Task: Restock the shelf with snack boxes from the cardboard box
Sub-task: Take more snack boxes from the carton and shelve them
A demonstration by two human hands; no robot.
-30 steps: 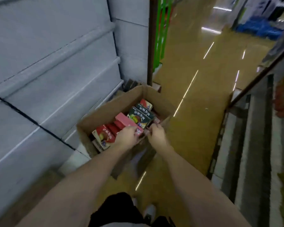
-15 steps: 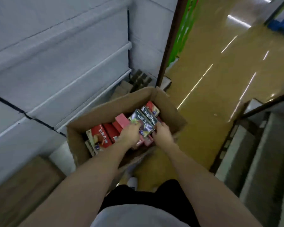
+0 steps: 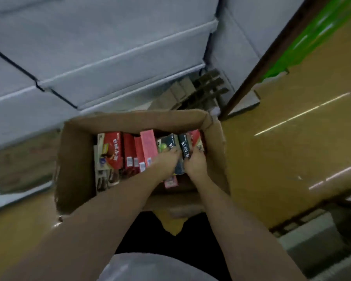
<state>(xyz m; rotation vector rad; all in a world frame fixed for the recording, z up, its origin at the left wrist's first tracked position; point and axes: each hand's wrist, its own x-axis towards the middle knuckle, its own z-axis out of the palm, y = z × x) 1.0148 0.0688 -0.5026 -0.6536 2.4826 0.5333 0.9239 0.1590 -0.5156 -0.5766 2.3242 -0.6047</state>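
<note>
Snack boxes fill the cardboard box (image 3: 75,159), which sits open on the floor (image 3: 282,159) just in front of the pale grey shelf (image 3: 109,63); its tiers, as far as this view shows, carry nothing. That is the largest fact to work from: the shelf is near, so each load needs only a short lift and turn.

Inside the carton the packs stand on edge in a row: a red snack box (image 3: 111,151) at the left, a pink snack box (image 3: 148,149) in the middle, and two dark snack boxes (image 3: 185,148) at the right end. Both hands are down among those dark ones. The left hand (image 3: 166,161) has its fingers curled over the top of the nearer dark pack, and the right hand (image 3: 195,161) pinches the other from the right side; together they look to be clamping the pair, though blur hides the fingertips.

I judge the step to be lifting this pair out. To do it well, squeeze the two packs flat against each other so they move as one block, and pull straight up so the corners do not catch the carton's right wall or tip the pink neighbour. Keep the printed faces turned one way, ready to set on the shelf facing outward.
</note>
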